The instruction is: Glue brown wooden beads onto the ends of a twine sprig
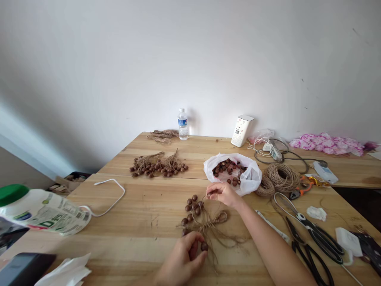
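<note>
My left hand (186, 256) is low in the middle, thumb and forefinger closed around a round brown nut (204, 246). Farther up, my right hand (223, 193) pinches another brown nut (209, 195) on a twine end. Between the hands a bunch of brown twine (210, 224) with a braided loop (222, 217) lies on the table. Several brown nuts (189, 217) fan out along its left side, strung on the strands. Just beyond my right hand sits an open white plastic bag (253, 171) holding loose brown nuts (228, 166).
Finished-looking nut bunches (160, 165) lie at the back left, near a water bottle (183, 125). To the right are twine coils (281, 177), pliers (300, 190), scissors (306, 250) and cables. A green-capped white jar (50, 210) and white cable (120, 196) occupy the left.
</note>
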Available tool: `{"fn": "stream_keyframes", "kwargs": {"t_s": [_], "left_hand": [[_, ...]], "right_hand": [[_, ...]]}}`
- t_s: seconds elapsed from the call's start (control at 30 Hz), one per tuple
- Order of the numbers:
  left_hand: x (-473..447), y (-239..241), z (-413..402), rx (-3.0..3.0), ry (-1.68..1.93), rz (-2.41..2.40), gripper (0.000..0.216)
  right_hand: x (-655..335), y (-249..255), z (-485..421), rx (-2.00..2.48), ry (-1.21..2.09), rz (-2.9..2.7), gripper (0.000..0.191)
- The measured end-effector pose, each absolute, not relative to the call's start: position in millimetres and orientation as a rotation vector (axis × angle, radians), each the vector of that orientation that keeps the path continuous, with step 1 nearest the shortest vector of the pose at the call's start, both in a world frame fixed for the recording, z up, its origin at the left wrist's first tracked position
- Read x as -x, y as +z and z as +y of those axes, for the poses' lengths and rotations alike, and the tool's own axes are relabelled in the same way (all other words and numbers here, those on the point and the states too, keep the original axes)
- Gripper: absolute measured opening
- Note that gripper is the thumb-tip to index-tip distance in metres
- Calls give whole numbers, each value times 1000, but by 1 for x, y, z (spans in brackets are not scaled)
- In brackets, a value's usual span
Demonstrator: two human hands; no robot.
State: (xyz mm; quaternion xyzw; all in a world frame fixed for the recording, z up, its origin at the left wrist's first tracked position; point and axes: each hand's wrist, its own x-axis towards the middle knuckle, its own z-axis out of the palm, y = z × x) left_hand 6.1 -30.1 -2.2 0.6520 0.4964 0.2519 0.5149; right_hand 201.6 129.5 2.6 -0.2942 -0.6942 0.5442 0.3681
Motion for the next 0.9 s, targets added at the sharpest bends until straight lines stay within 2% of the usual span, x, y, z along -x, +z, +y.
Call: {"fn": "stream_keyframes", "kwargs": {"t_s": [0.63, 0.9], "left_hand": [[-7, -3, -29, -1568, 623, 1179, 13], [-7, 0, -29, -1554, 612, 1188, 13]], "right_hand": [[-201, 2, 130, 756, 1264, -1884, 23], [-201, 7, 127, 815, 988, -2097, 14]]}}
